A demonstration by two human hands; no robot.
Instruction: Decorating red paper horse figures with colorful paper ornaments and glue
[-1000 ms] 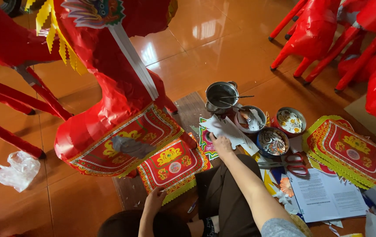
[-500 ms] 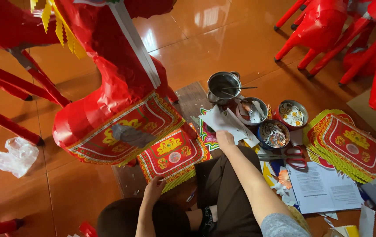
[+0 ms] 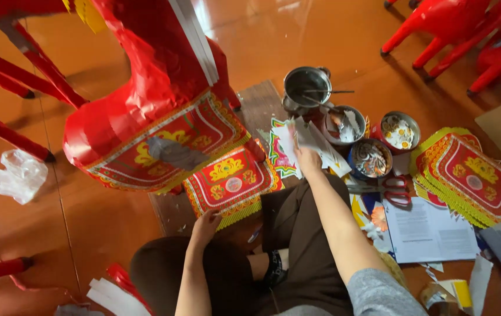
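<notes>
At frame centre, right hand [image 3: 307,159] is clamped on white paper strips [image 3: 306,140], just below the steel pot [image 3: 306,86]. Lower centre, left hand [image 3: 205,225] rests fingers together on the red-gold panel [image 3: 230,181] edge. Scissors [image 3: 393,190] lie right, beside three bowls [image 3: 372,158].

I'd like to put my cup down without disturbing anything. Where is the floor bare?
Bare floor lies beyond the metal pot, toward the red paper legs, and left between the plastic bag and the red-and-gold panel. Around the bowls and scissors it is crowded.
</notes>
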